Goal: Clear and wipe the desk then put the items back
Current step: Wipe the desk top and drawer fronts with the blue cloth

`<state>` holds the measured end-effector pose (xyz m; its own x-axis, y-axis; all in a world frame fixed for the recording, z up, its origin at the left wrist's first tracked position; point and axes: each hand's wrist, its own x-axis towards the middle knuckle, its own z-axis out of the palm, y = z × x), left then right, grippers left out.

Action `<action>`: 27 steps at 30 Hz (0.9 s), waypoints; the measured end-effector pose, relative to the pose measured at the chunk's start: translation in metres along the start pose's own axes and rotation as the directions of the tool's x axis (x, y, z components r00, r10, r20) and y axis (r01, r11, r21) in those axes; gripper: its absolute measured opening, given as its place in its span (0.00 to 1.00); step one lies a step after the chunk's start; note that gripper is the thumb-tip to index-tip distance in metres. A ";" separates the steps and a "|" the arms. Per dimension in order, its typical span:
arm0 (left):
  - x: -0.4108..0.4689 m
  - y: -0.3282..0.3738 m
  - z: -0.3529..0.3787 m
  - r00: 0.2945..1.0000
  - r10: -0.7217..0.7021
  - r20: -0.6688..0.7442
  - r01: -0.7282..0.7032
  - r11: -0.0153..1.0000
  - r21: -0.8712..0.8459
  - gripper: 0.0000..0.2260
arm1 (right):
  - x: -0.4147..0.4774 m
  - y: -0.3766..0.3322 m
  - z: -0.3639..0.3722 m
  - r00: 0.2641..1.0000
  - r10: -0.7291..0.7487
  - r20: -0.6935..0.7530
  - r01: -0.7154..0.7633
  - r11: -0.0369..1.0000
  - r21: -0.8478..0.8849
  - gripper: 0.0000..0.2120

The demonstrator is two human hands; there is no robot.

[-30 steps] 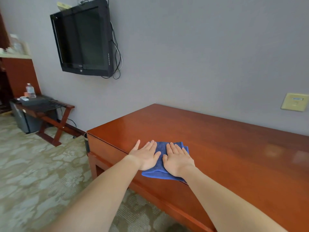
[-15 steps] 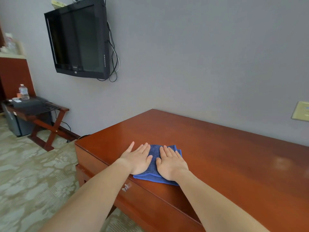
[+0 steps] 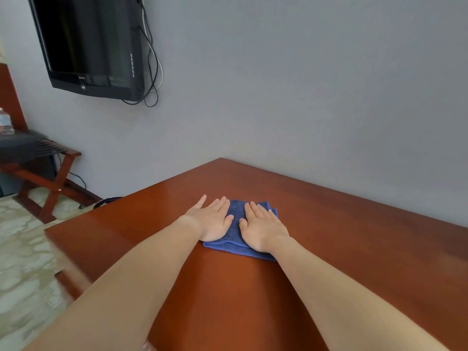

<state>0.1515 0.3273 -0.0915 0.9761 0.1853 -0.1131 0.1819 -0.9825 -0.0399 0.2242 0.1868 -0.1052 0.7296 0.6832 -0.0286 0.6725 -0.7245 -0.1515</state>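
A folded blue cloth (image 3: 236, 219) lies on the glossy red-brown wooden desk (image 3: 354, 249), toward its left half. My left hand (image 3: 211, 220) presses flat on the cloth's left part, fingers straight and pointing to the wall. Beside it, my right hand (image 3: 262, 228) presses flat on the cloth's right part in the same way. Most of the cloth is hidden under the two palms. Nothing else is seen on the desk top.
A grey wall runs along the desk's far edge. A black television (image 3: 88, 44) with dangling cables hangs at the upper left. A wooden luggage rack (image 3: 43, 171) with a water bottle (image 3: 5, 121) stands on the patterned carpet (image 3: 22, 262) to the left.
Both hands have pushed the cloth away from the desk's front edge toward the middle and the wall. The view has moved closer over the desk.
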 end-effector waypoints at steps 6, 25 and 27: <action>0.073 0.002 -0.009 1.000 0.004 -0.003 -0.004 1.000 -0.021 0.26 | 0.062 0.041 -0.009 1.000 0.004 0.003 -0.004 1.000 -0.009 0.28; 0.199 0.013 -0.029 1.000 -0.019 0.003 0.019 0.999 0.039 0.26 | 0.171 0.119 -0.027 1.000 -0.017 -0.002 0.017 1.000 -0.022 0.28; 0.211 0.014 -0.030 1.000 -0.006 -0.001 0.006 1.000 0.026 0.26 | 0.179 0.126 -0.026 1.000 -0.004 -0.025 0.003 1.000 -0.023 0.28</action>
<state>0.3632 0.3516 -0.0865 0.9751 0.1914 -0.1119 0.1848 -0.9805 -0.0662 0.4429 0.2156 -0.1033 0.7298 0.6837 -0.0036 0.6776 -0.7240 -0.1289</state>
